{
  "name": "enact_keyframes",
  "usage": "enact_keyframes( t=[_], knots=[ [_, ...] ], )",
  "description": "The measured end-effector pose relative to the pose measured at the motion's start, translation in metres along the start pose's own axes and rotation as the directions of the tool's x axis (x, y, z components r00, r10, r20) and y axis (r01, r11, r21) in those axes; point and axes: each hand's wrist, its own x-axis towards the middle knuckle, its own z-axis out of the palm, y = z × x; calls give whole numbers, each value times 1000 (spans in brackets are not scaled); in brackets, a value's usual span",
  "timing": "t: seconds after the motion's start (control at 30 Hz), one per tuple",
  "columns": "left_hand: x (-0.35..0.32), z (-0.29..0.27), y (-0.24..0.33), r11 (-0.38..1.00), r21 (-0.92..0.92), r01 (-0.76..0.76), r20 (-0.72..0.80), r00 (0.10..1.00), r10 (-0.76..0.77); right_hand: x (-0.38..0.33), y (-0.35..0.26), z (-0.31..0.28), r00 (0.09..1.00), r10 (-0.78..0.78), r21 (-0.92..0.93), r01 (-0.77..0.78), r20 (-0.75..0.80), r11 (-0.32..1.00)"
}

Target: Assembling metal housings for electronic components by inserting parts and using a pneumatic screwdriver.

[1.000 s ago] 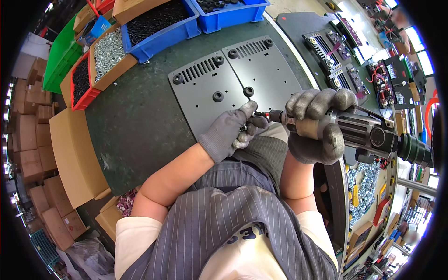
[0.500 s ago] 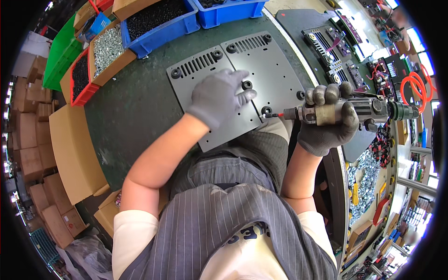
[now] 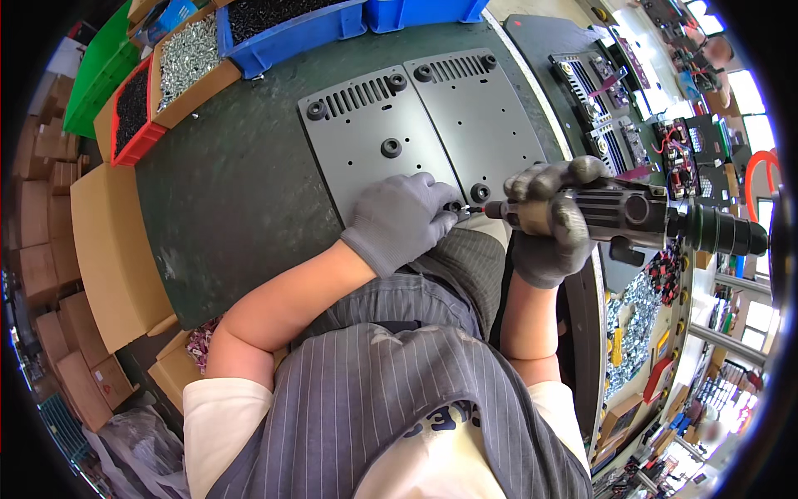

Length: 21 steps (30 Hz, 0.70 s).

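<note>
Two dark grey metal panels, a left one [image 3: 366, 125] and a right one [image 3: 482, 116], lie side by side, with slots along their far edges. Round black rubber feet sit on them, such as one foot [image 3: 391, 148] on the left panel and another [image 3: 480, 193] on the right. My gloved left hand [image 3: 401, 218] pinches a rubber foot [image 3: 452, 206] at the left panel's near right corner. In my gloved right hand [image 3: 553, 220] is a power screwdriver [image 3: 619, 212], held level. Its bit points left, with a small screw at the tip, close to the pinched foot.
Blue bins [image 3: 291, 37] of black screws line the far edge. A cardboard box [image 3: 184, 62] of silver screws and a red bin [image 3: 137, 116] stand at far left. Right of the bench, a line carries electronic assemblies [image 3: 590, 91] and a heap of silver hardware [image 3: 632, 333].
My left hand has moved nearer with the rubber foot, from mid-panel to the near corner, uncovering another foot. My right hand has brought the screwdriver slightly left, its bit now close to the pinched foot.
</note>
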Motion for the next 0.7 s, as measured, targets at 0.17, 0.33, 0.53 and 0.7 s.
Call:
enact_keyframes(
  t=[0.17, 0.33, 0.53, 0.7],
  knots=[
    [-1, 1, 2, 999, 2, 48, -2, 999, -48, 0, 17, 11, 998, 40, -96, -34, 54, 995],
    [-3, 2, -3, 1000, 11, 12, -16, 1000, -12, 6, 21, 14, 977, 187, -152, -171, 102, 974],
    [-9, -6, -27, 626, -770, 124, -20, 976, -217, 7, 23, 13, 971, 194, -189, -167, 136, 968],
    [-11, -19, -47, -48, -950, 309, 312, 927, -207, 11, 23, 16, 969, 220, -167, -199, 116, 966]
  ],
)
